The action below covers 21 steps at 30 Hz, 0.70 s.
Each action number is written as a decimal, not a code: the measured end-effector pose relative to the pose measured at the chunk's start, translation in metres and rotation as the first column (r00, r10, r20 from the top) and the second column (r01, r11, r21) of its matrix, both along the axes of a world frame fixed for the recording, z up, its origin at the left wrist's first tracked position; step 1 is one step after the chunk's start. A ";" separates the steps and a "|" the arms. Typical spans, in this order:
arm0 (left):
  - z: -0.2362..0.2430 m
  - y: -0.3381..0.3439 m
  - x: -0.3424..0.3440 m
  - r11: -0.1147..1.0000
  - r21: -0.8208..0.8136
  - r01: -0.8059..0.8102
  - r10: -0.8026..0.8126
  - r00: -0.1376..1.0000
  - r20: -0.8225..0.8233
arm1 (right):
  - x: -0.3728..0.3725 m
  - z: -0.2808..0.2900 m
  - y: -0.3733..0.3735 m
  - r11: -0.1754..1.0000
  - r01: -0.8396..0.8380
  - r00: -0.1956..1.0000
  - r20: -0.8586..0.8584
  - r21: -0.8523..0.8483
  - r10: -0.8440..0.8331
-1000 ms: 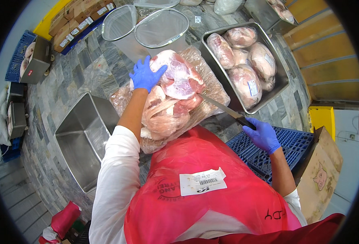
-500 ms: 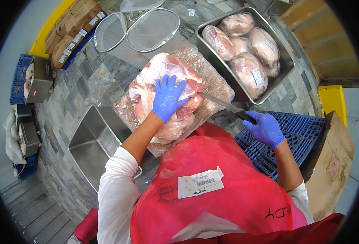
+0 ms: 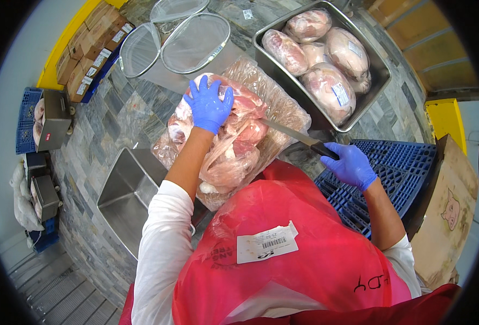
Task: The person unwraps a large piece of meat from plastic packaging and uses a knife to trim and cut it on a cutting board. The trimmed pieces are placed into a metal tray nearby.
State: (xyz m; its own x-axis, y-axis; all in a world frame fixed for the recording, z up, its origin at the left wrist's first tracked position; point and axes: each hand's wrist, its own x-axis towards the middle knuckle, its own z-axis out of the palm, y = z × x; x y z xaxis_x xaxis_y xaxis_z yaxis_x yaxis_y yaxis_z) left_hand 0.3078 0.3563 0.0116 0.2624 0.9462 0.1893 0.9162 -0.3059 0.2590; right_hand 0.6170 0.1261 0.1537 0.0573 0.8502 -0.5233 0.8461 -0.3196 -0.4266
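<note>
On top of the mound of raw meat [image 3: 239, 157] rests the left hand [image 3: 209, 105], in a blue glove, its palm down on the far part and its fingers spread apart. To the right of the meat is the right hand [image 3: 353, 167], gloved alike, its fingers clamped around the black handle of a knife [image 3: 293, 133]. The blade slants toward the meat, and its tip meets the right side; how far it goes in cannot be told. The meat itself, pink with pale fat, lies on crumpled clear plastic wrap [image 3: 285, 103], which spreads out past the meat on its far right side.

Beyond the meat to the right stands a steel tub [image 3: 379, 67] holding several bagged pieces [image 3: 326, 89], some with white labels. Straight beyond the meat and a little left are clear bins [image 3: 196, 46] with round rims. Left of the meat and nearer the person is another steel tub [image 3: 123, 187], its inside bare where it shows. Near the meat, on the person's side, is a red apron [image 3: 304, 216] with a white label [image 3: 267, 242] on it. Right of the meat, below the knife hand, lies a blue pallet [image 3: 380, 173] with a cardboard panel [image 3: 448, 216] beside it. Far off to the left of the meat, brown cartons [image 3: 90, 49] are stacked.
</note>
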 end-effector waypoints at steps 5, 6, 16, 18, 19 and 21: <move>0.003 0.009 0.001 0.998 -0.048 -0.049 0.050 0.998 0.022 | 0.012 -0.001 0.011 1.000 -0.026 0.999 -0.035 0.006 0.026; 0.001 0.010 0.000 0.997 -0.057 -0.057 0.058 0.998 0.028 | 0.014 0.000 0.017 0.999 -0.047 0.998 -0.039 0.001 0.047; -0.004 0.016 0.003 0.993 -0.076 -0.090 0.086 0.995 -0.056 | 0.019 -0.082 -0.023 0.988 0.082 0.983 -0.172 0.129 -0.059; -0.005 0.016 0.004 0.993 -0.063 -0.097 0.094 0.994 -0.056 | 0.004 -0.117 -0.050 0.968 0.201 0.961 -0.223 0.147 -0.166; -0.004 0.015 0.004 0.993 -0.065 -0.098 0.094 0.994 -0.063 | -0.003 -0.133 -0.061 0.954 0.262 0.940 -0.263 0.143 -0.219; -0.003 0.015 0.005 0.993 -0.063 -0.098 0.093 0.993 -0.074 | -0.017 -0.162 -0.076 0.931 0.283 0.937 -0.274 0.230 -0.218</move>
